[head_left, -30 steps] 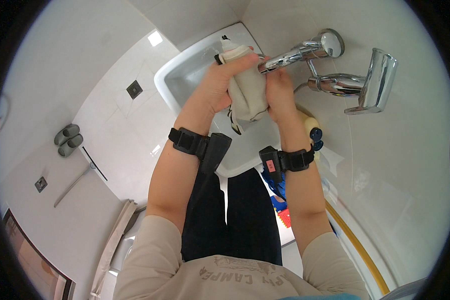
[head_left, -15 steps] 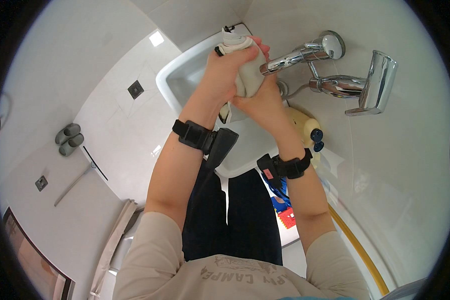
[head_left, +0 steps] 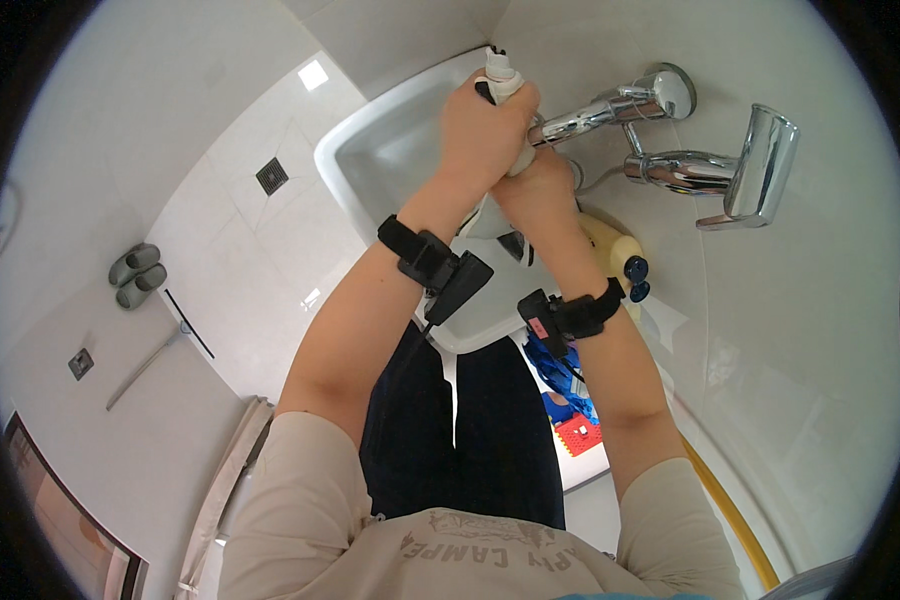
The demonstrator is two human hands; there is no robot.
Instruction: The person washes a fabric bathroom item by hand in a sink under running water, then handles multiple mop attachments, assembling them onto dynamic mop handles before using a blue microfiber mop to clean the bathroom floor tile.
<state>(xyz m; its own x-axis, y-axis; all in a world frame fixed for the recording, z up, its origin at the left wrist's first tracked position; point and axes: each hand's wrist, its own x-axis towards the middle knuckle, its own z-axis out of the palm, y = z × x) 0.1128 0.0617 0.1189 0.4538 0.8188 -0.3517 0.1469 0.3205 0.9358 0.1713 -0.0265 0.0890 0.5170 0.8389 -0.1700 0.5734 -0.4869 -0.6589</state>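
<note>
A bunched off-white cloth piece with black parts [head_left: 502, 72] is twisted tight over the white sink [head_left: 332, 165]. My left hand [head_left: 482, 132] is wrapped round its upper part. Just below and to the right, my right hand [head_left: 538, 188] grips it too, close under the end of the chrome faucet [head_left: 592, 117]. One end of the cloth pokes out above my left hand, and a looser part hangs beneath my wrists into the basin. Most of its middle is hidden by my fingers, so its exact kind does not show.
A chrome wall fixture [head_left: 685, 172] juts out right of the sink. Below it stands a pale yellow bottle [head_left: 610, 245] with dark blue caps. Grey slippers [head_left: 136, 276] lie on the floor at left, near a square drain [head_left: 271, 177]. A red basket [head_left: 577, 434] sits under my right forearm.
My hands have closed in on the cloth, squeezing it into a narrower twist. My left hand has moved right and turned over it, and the hanging part has shifted right.
</note>
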